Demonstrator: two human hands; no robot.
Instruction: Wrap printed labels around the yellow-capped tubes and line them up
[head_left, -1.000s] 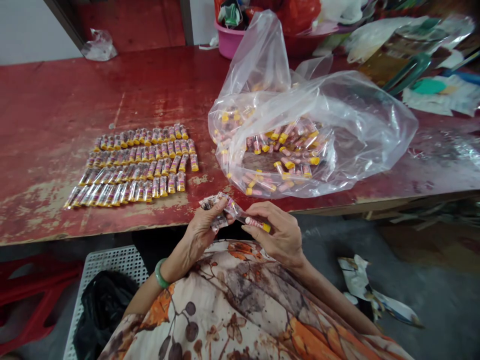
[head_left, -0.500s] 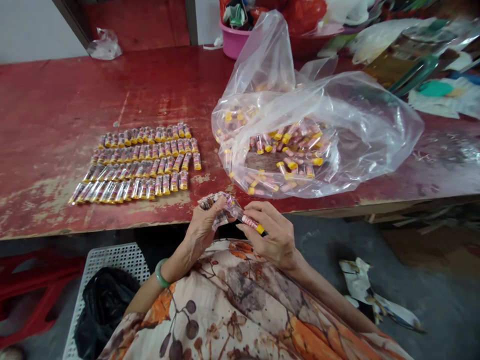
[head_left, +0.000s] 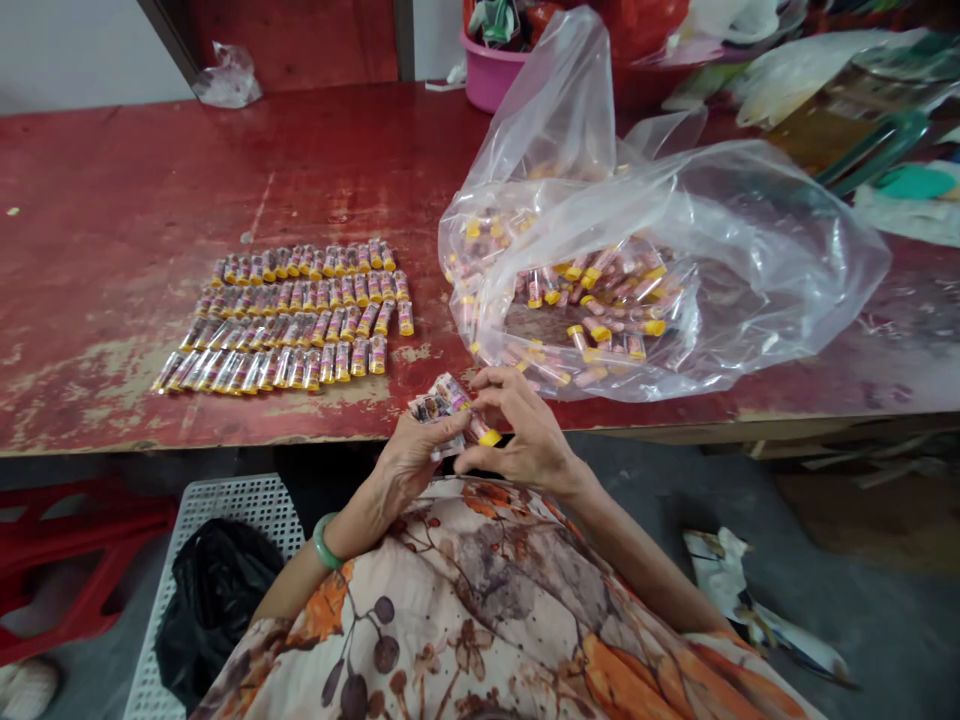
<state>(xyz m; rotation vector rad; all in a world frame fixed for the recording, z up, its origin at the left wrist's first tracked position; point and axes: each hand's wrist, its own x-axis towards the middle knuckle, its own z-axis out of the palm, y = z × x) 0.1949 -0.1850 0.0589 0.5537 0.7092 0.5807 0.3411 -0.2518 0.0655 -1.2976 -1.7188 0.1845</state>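
By the table (head_left: 90,410), left fingers (head_left: 448,426) clamp printed sleeves (head_left: 429,407), one apparently around a yellow-capped tube (head_left: 482,431); right fingers (head_left: 504,380), apart, need light pressure.

I watched through one view, worn on the person's head, which looked forward and steeply down over the floral clothing (head_left: 480,600) at the bottom edge. The left hand (head_left: 409,455) and right hand (head_left: 529,435) came in from below and met just under the middle of the frame, close enough for me to make out the wrapped tubes (head_left: 452,393) between them. Beyond, the red table (head_left: 135,190) ran across the whole width, its near edge slightly tilted, and the view reached back to the pale wall (head_left: 82,50) and pink basin (head_left: 493,78) at the top. Lower down, I saw past the table's edge to the floor (head_left: 630,480).
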